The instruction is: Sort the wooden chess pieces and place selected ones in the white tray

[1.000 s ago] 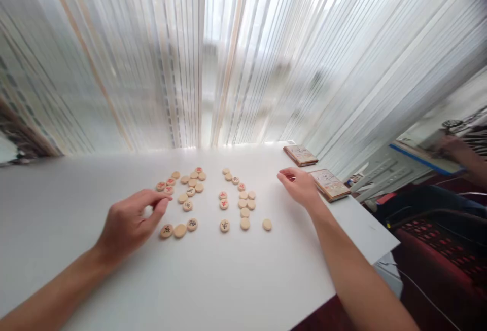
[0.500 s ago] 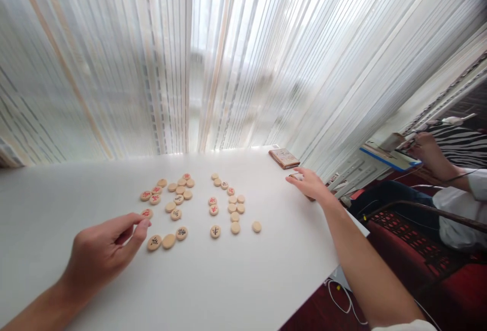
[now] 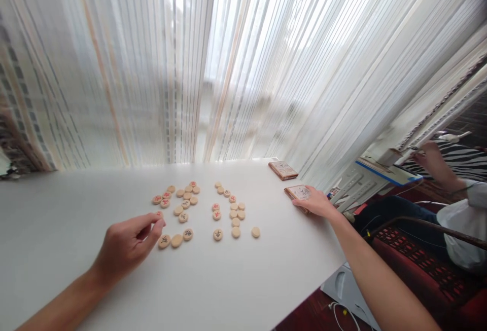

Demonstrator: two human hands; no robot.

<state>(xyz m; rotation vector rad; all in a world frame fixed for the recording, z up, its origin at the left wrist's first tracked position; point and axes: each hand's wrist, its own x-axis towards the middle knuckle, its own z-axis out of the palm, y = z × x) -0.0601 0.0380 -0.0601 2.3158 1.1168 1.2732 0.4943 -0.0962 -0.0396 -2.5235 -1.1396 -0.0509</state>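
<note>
Round wooden Chinese chess pieces (image 3: pixel 176 241) lie in loose groups on a white table (image 3: pixel 182 290), some with red or black characters, others blank side up. My left hand (image 3: pixel 131 242) is closed in a pinch on a red-marked chess piece (image 3: pixel 159 214) at the left of the groups; the fingers partly cover it. On the right, my right hand (image 3: pixel 317 203) grips the right end of a small flat brown box (image 3: pixel 294 193), thumb on the near side and fingers over the far side. A similar flat box (image 3: pixel 283 170) lies just behind it, apart from the hand.
A sheer striped curtain (image 3: pixel 182 67) hangs along the table's back edge. To the right, beyond the table, another person (image 3: pixel 456 214) sits on a chair (image 3: pixel 426 250) at a second table. White cables (image 3: pixel 338 316) lie on the red floor.
The view has tilted up and shifted left. My right hand has drawn back to the box's right end, so more of its top shows. My left hand stays at the same piece.
</note>
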